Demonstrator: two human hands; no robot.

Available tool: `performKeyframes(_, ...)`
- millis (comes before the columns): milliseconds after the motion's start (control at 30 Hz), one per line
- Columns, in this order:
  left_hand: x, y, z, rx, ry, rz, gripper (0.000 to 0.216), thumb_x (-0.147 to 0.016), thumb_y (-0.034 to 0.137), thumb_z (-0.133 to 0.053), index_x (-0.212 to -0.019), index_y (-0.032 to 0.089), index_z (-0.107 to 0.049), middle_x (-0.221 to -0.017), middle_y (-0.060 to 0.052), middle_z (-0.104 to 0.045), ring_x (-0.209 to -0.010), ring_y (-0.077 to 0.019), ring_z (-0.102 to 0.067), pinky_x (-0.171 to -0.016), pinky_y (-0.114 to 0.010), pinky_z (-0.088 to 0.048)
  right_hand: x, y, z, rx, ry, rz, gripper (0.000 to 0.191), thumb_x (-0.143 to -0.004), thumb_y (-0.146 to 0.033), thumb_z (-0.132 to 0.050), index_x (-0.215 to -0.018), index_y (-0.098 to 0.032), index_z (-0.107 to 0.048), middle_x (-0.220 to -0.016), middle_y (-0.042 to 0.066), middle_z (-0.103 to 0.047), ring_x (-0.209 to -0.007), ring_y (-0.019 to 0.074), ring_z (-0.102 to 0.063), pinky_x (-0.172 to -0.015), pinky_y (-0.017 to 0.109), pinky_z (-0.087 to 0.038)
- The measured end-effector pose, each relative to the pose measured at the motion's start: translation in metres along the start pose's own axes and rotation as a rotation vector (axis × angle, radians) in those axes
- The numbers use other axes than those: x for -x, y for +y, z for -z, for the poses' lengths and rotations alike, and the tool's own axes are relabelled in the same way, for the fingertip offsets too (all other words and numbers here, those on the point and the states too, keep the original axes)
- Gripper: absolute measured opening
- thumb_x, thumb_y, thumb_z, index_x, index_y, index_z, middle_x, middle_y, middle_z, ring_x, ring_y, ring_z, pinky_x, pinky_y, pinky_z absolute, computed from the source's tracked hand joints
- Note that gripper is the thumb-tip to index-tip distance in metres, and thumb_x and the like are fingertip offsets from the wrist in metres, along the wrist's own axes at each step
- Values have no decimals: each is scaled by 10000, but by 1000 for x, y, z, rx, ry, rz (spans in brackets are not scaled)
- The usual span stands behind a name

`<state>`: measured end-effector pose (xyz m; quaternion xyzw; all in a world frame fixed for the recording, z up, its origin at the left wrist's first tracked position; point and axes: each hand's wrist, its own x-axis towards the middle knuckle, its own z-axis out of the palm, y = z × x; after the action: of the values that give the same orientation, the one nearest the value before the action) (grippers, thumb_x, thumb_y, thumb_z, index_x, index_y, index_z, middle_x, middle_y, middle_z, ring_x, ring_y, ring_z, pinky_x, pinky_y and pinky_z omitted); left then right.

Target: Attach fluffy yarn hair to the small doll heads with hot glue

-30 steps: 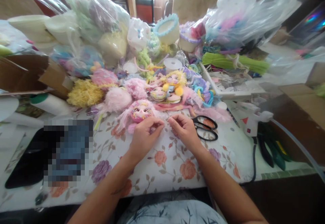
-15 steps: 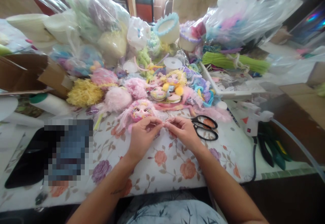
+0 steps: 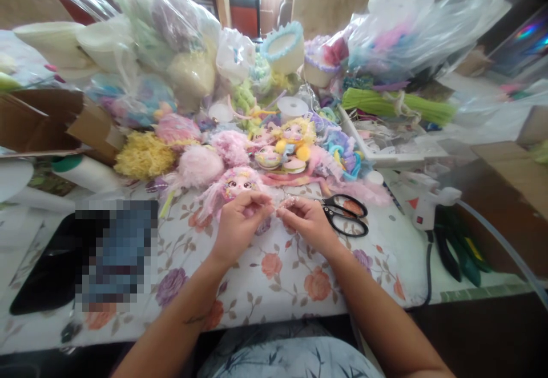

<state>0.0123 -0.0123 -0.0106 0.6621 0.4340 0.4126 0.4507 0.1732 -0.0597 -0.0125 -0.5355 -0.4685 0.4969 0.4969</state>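
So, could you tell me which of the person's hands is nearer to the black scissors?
The right hand: the scissors lie just beside it, while the left hand is farther off, across from it.

Small pale bead piece [image 3: 286, 202], pinched at fingertips.
Tiny, glinting, detail blurred; held just above floral tablecloth, beside the pink-haired doll head [image 3: 234, 185], which lies face-up.

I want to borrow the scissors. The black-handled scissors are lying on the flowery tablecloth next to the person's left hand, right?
Not quite. In the head view, the black-handled scissors lie on the flowery tablecloth next to the person's right hand, not the left hand.
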Motion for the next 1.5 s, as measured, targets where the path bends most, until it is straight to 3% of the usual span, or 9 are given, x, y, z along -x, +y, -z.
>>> performKeyframes(233,5,6,-3,-153,124,-194,68,-780,199,-705,-843,212,-684,-825,21,-680,-746,-104,-596,-710,-210,-480,-2,4,-2,-53,92,-14,222,-765,-358,-692,-744,-155,-603,-543,-37,-556,-430,69,-459,-423,191,-370)
performKeyframes(400,6,4,-6,-116,94,-214,36,-801,191,-682,-830,211,-681,-840,19,-681,-768,-99,-617,-698,-188,-488,-1,4,-2,-68,52,-7,231,-755,-361,-709,-753,-146,-624,-551,-24,-581,-437,75,-480,-437,198,-377)
performKeyframes(567,9,4,-11,-56,121,-71,70,-776,229,-709,-823,197,-667,-811,15,-675,-698,-102,-617,-621,-189,-482,0,4,-3,-102,68,-26,248,-788,-391,-681,-757,-150,-630,-553,-21,-578,-442,74,-472,-446,200,-359)
performKeyframes(733,10,6,-13,98,145,41,148,-745,243,-738,-840,187,-639,-793,22,-641,-715,-97,-613,-657,-187,-493,1,1,-5,-109,68,-15,256,-792,-394,-679,-738,-152,-617,-555,-20,-566,-455,78,-465,-455,207,-356)
performKeyframes(867,7,7,-11,351,37,232,341,-725,280,-761,-1034,209,-636,-833,21,-644,-754,-107,-624,-661,-198,-506,2,1,-6,-108,100,-11,258,-786,-405,-685,-753,-157,-624,-553,-23,-562,-460,83,-464,-454,212,-364)
performKeyframes(967,5,5,-10,420,-36,323,264,-733,321,-756,-952,188,-692,-828,0,-680,-715,-97,-617,-652,-194,-495,2,1,-6,-92,90,11,250,-794,-397,-681,-755,-155,-631,-552,-23,-555,-465,82,-462,-459,214,-362)
performKeyframes(1233,4,-2,-12,614,-54,402,160,-684,260,-800,-788,172,-717,-669,16,-677,-601,-63,-582,-599,-164,-459,3,1,-4,-180,4,9,222,-802,-359,-689,-744,-151,-637,-554,-23,-567,-473,74,-460,-477,210,-357)
performKeyframes(1367,3,-3,-13,754,-112,463,188,-645,239,-822,-790,167,-727,-732,-5,-703,-640,-71,-608,-627,-168,-474,2,5,-2,-323,-47,-23,192,-792,-334,-700,-755,-157,-636,-564,-29,-576,-483,74,-481,-488,205,-370)
performKeyframes(1500,3,-4,-13,649,-112,430,176,-688,267,-787,-807,164,-709,-750,-6,-687,-641,-85,-599,-637,-203,-482,0,5,-3,-247,0,-30,213,-784,-341,-696,-720,-150,-627,-553,-24,-572,-466,74,-470,-468,206,-359)
